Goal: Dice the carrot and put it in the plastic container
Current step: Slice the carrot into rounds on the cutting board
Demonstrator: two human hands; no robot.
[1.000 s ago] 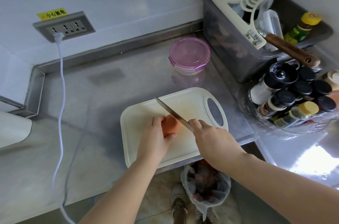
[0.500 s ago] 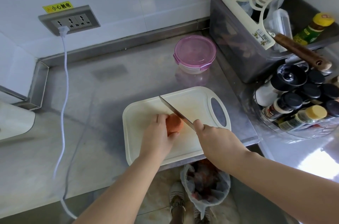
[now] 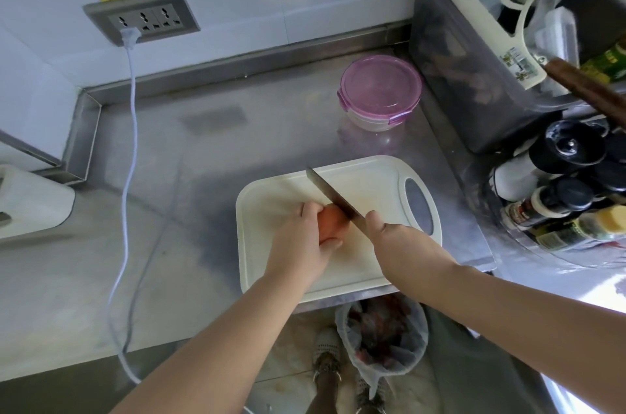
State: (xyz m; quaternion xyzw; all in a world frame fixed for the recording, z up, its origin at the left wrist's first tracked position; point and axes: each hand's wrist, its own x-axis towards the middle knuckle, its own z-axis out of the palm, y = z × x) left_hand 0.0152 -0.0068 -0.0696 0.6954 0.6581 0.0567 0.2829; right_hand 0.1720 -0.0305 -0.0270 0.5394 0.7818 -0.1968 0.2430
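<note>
An orange carrot (image 3: 331,221) lies on the white cutting board (image 3: 372,183) at the counter's front edge. My left hand (image 3: 301,244) grips the carrot from the left, fingers and thumb curled round it. My right hand (image 3: 399,244) holds a knife (image 3: 333,197) by its handle, which the hand hides. The blade runs up and left across the carrot's right end. A round plastic container (image 3: 380,92) with a pink lid clipped on stands behind the board.
A grey bin (image 3: 474,81) of utensils and a rack of spice bottles (image 3: 562,197) crowd the right. A white cable (image 3: 130,156) hangs from the wall socket (image 3: 141,20) on the left. A lined waste bin (image 3: 382,339) sits on the floor below the board.
The camera view has shifted slightly. Both hands, the knife and the carrot stay in nearly the same pose on the board.
</note>
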